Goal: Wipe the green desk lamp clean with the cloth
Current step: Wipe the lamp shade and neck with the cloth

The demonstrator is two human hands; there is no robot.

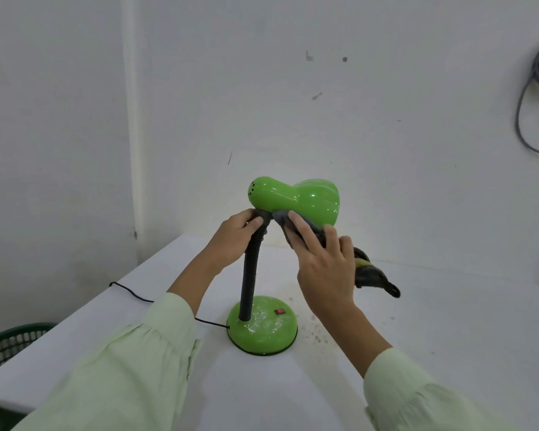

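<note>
Soft, even light from above fills the room, casting faint shadows on the white worktop (448, 337); small glare spots gleam on the glossy green lamp shade (296, 200). Wide-angle distortion bends the edges; detail is slightly soft.

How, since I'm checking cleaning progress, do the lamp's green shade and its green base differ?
The glossy green shade looks clean; the round green base is speckled with white residue. The shade is raised, with the right hand holding a dark grey cloth against it; the base sits untouched on the white table. Only the base carries a red switch. Both are bright green.
</note>
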